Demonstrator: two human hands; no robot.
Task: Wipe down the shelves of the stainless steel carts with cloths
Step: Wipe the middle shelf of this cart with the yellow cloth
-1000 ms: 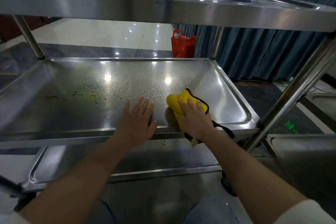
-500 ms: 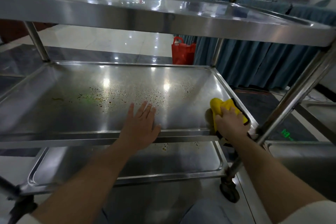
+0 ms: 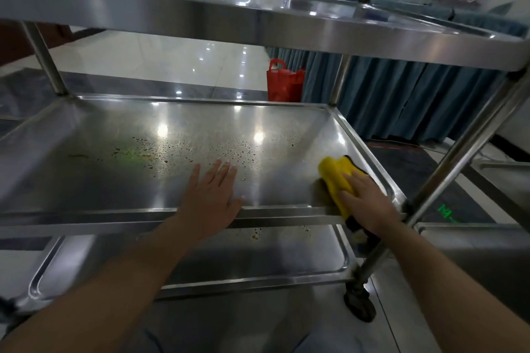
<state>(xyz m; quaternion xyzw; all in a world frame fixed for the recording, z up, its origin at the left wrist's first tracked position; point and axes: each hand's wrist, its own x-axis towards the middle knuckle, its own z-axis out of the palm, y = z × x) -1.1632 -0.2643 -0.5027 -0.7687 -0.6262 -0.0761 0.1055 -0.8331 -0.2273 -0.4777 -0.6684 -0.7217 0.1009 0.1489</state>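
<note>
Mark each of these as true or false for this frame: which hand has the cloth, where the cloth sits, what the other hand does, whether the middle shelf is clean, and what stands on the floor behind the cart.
1. The right hand presses the yellow cloth on the middle shelf. True.
2. The cloth lies at the shelf's far left corner. False: it is at the near right corner, partly over the front edge.
3. The left hand rests flat on the shelf with straight fingers. True.
4. The middle shelf is spotless. False: brown and green specks dot its centre.
5. A blue bucket stands on the floor behind the cart. False: a red bag stands there.
</note>
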